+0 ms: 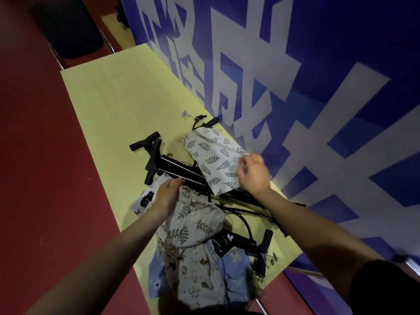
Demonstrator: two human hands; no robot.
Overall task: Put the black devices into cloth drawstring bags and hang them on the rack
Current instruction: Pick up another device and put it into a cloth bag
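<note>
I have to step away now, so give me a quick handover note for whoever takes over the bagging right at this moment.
Left hand: pinches the gathered mouth of a leaf-print bag on the yellow table.
Right hand: grips the edge of a second leaf-print bag with black handles poking out of its far end.
Bare black device lies between the two bags; another lies nearer, partly over more bags.
Done: at most partly bagged. No rack in view.
Left: bag the loose devices, cinch, hang.

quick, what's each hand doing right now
Left hand: fingers pinch the gathered mouth of the near leaf-print bag.
Right hand: fingers curled, gripping the edge of the far leaf-print bag.
</note>
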